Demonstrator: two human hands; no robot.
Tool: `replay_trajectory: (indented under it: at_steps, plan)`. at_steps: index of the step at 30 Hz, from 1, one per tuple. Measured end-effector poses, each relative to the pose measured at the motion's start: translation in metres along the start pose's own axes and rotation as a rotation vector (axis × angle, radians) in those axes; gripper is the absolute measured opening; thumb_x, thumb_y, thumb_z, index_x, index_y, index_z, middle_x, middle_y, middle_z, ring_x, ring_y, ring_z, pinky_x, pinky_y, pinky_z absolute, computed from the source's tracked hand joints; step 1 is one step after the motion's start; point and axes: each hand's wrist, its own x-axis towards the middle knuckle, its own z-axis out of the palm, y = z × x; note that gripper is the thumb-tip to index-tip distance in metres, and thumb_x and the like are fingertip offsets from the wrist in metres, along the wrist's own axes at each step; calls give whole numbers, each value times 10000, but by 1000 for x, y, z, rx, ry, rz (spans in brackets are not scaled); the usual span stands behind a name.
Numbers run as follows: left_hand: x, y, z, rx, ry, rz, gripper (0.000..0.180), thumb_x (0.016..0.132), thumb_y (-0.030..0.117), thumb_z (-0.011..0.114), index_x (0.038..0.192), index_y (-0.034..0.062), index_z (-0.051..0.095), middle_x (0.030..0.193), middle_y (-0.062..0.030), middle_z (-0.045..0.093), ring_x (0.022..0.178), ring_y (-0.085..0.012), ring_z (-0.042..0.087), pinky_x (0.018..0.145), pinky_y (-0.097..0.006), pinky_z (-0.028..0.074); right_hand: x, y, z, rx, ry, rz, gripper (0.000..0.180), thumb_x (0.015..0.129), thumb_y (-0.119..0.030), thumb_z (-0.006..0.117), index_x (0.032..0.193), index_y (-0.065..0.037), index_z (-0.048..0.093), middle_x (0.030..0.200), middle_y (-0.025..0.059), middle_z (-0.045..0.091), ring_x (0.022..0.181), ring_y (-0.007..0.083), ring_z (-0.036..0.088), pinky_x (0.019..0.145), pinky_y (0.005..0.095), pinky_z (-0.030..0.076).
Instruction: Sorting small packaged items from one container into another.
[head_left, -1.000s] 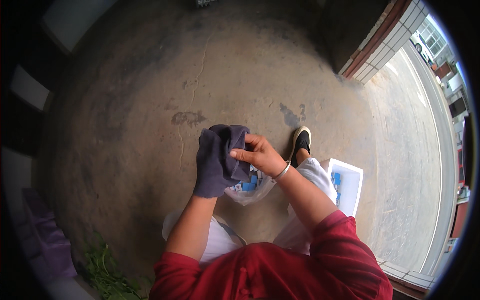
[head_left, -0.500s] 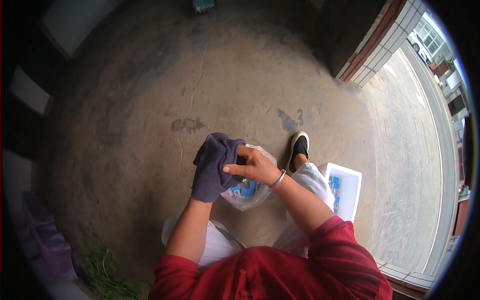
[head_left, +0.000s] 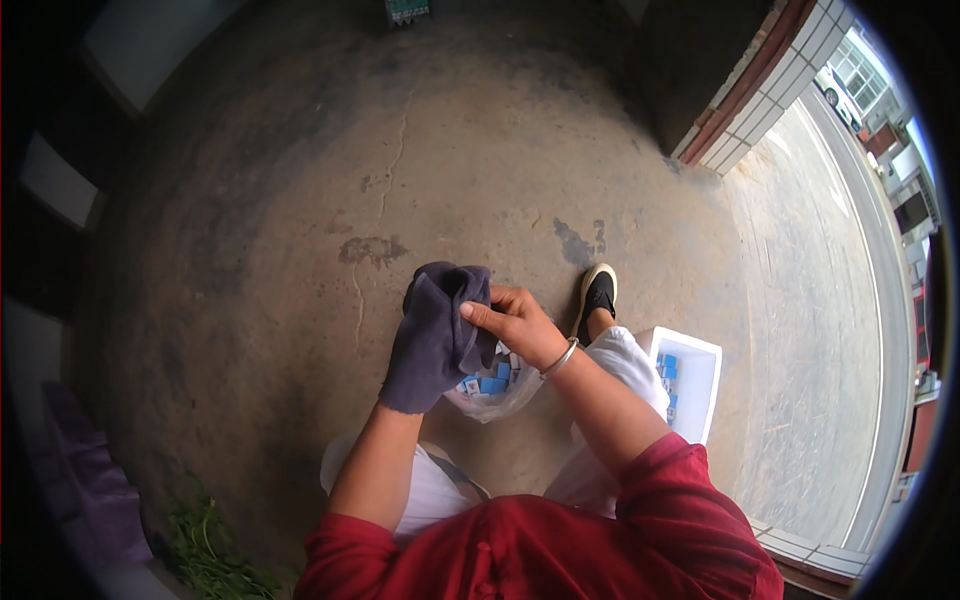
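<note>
Pinching purple-grey cloth (head_left: 430, 335) nr ctr w/ R hand (head_left: 530, 330) at cloth's 3 o'clock.
Can't tell L hand's grip under cloth. See clear bag (head_left: 495, 409) w/ blue-white blocks (head_left: 492, 384) twd 5 o'clock.

No legible text or numbers.

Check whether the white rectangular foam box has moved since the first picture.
No: the white rectangular foam box holds its place, below and right of the dark stain on the concrete floor.
</note>
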Motion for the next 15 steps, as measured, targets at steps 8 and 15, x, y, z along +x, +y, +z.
replay_trajectory:
  at_steps: [8, 15]
  plan:
    - [-13, -23, 5, -931, 176, -507, 298, 959, 309, 470, 1094, 51, 535, 988, -98, 607, 903, -235, 610, 772, -333, 495, 10, 28, -3, -471, -21, -288, 327, 862, -261, 692, 995, 35, 647, 872, 3, 648, 769, 80, 565, 717, 238, 482]
    - [7, 21, -2, 31, 34, -75, 292, 835, 270, 601, 1028, 55, 565, 953, -112, 603, 860, -297, 591, 736, -372, 474, 4, 6, -1, 117, 53, 45, 275, 890, -213, 658, 1019, 31, 652, 918, 28, 665, 798, 85, 605, 747, 233, 507]
